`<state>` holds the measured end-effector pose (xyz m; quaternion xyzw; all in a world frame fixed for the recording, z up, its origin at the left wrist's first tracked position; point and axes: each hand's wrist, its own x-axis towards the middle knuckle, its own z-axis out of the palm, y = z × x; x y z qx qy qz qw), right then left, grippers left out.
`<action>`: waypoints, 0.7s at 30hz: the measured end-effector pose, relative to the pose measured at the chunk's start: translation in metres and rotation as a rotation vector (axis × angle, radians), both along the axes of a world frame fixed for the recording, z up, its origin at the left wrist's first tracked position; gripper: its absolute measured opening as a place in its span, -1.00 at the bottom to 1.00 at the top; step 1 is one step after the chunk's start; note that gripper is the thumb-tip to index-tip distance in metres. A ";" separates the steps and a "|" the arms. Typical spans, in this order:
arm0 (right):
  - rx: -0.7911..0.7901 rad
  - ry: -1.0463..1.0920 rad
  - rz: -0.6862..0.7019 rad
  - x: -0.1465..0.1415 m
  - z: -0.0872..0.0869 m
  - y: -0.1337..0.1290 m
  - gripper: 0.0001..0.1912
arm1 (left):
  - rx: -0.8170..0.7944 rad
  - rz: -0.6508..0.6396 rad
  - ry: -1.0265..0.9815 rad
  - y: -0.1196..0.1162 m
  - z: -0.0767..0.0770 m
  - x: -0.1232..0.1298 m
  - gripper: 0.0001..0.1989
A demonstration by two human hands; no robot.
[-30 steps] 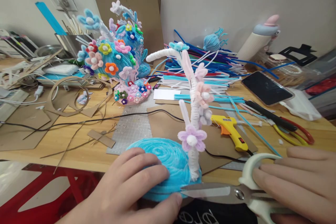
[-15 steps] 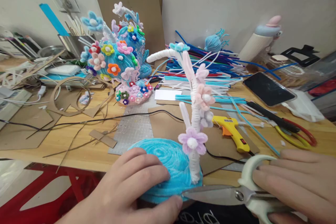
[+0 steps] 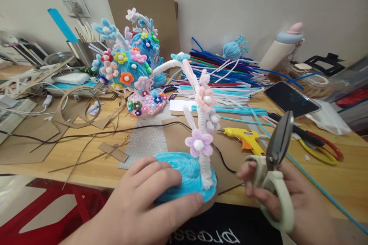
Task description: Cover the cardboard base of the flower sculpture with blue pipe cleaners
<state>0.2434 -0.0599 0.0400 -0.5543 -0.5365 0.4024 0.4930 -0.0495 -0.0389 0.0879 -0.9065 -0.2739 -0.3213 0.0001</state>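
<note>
My left hand (image 3: pixel 155 195) grips the round blue fuzzy base (image 3: pixel 184 166) at the front edge of the table, its thumb along the near rim. From that base rises a white wrapped stem (image 3: pixel 202 122), bent over to the left at its top. A lilac flower (image 3: pixel 198 143), a pink flower (image 3: pixel 207 99) and a light blue flower (image 3: pixel 180 56) are among those on it. To the right, my right hand (image 3: pixel 276 191) is closed around the pale green handles of scissors (image 3: pixel 278 141), whose blades point up and look closed. The scissors are apart from the base.
A yellow glue gun (image 3: pixel 244 138) lies on cardboard behind the right hand, with its black cable crossing the table. Pliers (image 3: pixel 319 145) and a phone (image 3: pixel 291 98) lie at the right. Pipe cleaners (image 3: pixel 224 92) are heaped behind the stem. Flower-covered blue crafts (image 3: pixel 129 65) stand at the back left.
The scissors have come away from the base's near rim and swung upright in my right hand. The base and stem have shifted slightly left and tilted with my left hand still on them.
</note>
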 end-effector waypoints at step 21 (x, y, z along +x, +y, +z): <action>-0.251 0.443 0.115 -0.056 -0.021 -0.004 -0.57 | -0.304 -0.101 -0.218 -0.003 0.005 -0.003 -0.84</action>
